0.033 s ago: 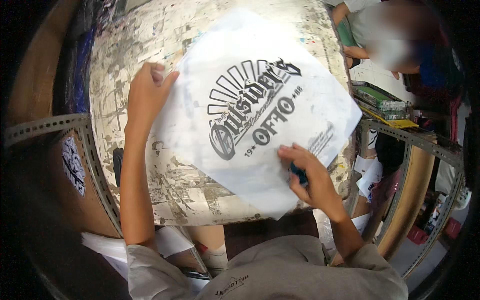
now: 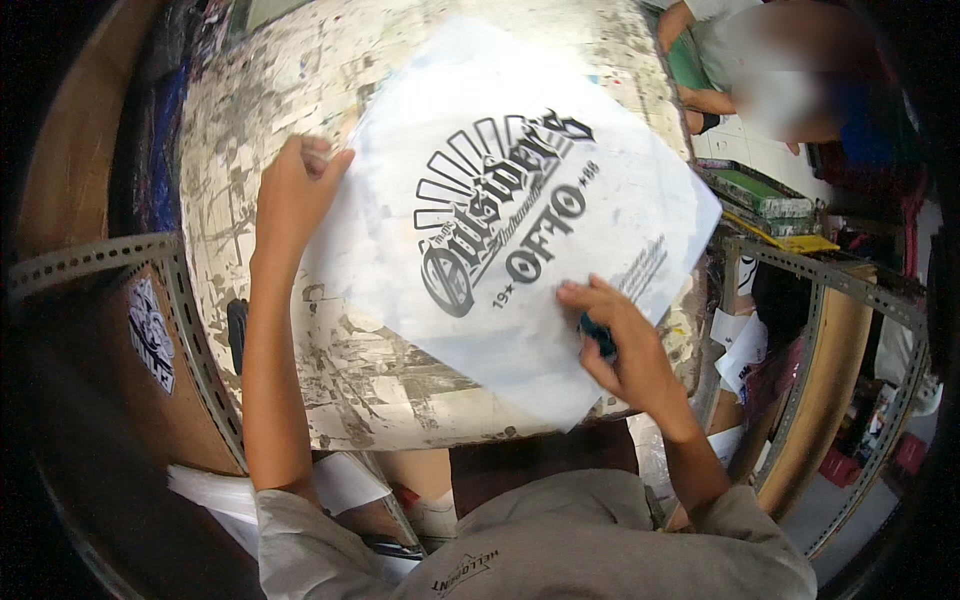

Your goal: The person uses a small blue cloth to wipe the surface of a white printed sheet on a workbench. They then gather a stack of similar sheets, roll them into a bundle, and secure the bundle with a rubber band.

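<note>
Turned slightly anticlockwise since the earlier frame, the white sheet (image 2: 552, 285) has its near corner a little farther right and its black design (image 2: 515, 215) sloping more steeply, while my hands have hardly shifted. It lies aslant on the paint-stained table (image 2: 250, 95), its near corner reaching the table's near edge and its right-hand corner seeming to jut past the right edge. My left hand (image 2: 298, 200) is at the sheet's left side, towards the table's left edge, thumb stretched to the border and fingers curled; I cannot tell whether they pinch the sheet or only rest beside it. My right hand (image 2: 630, 345) is over the sheet's near right part, fingers half bent, gripping a small dark teal thing (image 2: 598, 335) between thumb and fingers; too little of it shows to say what it is. I take the step in hand to be turning and settling the sheet, my left hand steadying and my right guiding. As I judge it, the next move calls for light, even pressure from both hands, keeping the sheet flat, since a hard drag could crease it or catch the jutting corner.
</note>
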`<state>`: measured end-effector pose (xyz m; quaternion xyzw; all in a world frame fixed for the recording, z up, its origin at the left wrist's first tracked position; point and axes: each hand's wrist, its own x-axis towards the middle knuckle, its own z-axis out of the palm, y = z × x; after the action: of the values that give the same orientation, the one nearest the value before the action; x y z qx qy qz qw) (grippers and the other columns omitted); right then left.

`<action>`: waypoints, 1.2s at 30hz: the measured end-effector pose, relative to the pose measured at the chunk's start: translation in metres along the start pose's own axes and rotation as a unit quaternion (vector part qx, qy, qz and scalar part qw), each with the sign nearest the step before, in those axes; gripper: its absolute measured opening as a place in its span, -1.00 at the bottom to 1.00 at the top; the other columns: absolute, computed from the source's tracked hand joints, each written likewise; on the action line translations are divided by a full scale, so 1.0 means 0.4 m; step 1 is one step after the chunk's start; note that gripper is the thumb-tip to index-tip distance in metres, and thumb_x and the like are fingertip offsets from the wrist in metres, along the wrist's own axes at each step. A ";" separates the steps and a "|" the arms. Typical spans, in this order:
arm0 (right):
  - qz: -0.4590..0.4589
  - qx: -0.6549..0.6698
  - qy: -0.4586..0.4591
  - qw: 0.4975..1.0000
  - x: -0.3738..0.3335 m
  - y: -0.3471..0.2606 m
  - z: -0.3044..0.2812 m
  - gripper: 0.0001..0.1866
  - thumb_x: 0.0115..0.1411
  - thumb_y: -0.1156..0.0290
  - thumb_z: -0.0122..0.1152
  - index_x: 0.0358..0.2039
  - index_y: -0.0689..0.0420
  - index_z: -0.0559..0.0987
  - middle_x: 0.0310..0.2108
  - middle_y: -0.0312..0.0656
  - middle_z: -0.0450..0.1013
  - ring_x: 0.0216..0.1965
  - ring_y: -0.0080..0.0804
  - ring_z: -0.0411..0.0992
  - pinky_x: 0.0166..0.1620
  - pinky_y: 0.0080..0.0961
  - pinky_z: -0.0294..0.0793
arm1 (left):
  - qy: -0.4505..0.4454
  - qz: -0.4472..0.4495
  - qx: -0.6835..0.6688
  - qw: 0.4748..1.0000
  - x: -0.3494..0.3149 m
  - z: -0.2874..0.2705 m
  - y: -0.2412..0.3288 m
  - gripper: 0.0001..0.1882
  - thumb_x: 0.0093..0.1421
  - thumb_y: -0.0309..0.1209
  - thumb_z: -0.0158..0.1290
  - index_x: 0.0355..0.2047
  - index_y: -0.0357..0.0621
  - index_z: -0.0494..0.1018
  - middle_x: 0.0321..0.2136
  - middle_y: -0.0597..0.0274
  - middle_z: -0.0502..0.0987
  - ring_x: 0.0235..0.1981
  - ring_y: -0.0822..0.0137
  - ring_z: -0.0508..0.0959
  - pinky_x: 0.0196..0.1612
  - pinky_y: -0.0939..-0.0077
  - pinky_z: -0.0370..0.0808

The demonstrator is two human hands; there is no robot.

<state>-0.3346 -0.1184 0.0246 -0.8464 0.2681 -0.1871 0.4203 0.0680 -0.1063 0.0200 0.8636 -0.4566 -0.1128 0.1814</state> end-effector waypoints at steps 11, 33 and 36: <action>0.022 -0.200 0.180 0.963 0.106 0.193 -0.074 -0.50 0.14 0.55 0.22 0.14 0.22 0.48 0.05 0.07 0.51 0.16 0.01 0.44 0.38 -0.04 0.23 | -0.146 -0.141 -0.263 0.943 -0.051 0.090 0.069 -0.64 0.33 -0.17 0.23 -0.16 -0.28 0.58 -0.48 0.35 0.56 -0.49 0.55 0.47 -0.39 0.64 0.43; 0.174 -0.020 0.118 0.978 0.162 0.094 -0.068 -0.35 0.16 0.43 0.12 0.31 0.18 0.40 -0.35 0.12 0.58 -0.36 0.11 0.57 -0.21 -0.05 0.56 | -0.170 -0.083 -0.417 0.889 -0.001 -0.103 0.392 -0.69 0.43 -0.25 0.10 0.00 -0.24 0.54 -0.22 0.33 0.62 -0.23 0.57 0.60 -0.16 0.64 0.53; 0.193 0.000 0.112 0.975 0.163 0.113 -0.057 -0.35 0.17 0.39 0.11 0.32 0.17 0.40 -0.42 0.10 0.58 -0.38 0.10 0.57 -0.21 -0.02 0.56 | -0.176 -0.076 -0.404 0.894 -0.004 -0.110 0.397 -0.70 0.43 -0.28 0.09 0.00 -0.25 0.53 -0.20 0.30 0.64 -0.25 0.58 0.60 -0.18 0.64 0.55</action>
<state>-0.3093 -0.1948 0.0069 -0.7525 0.4717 -0.1961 0.4156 -0.0357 -0.1776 0.1261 0.7140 -0.3288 -0.4514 0.4223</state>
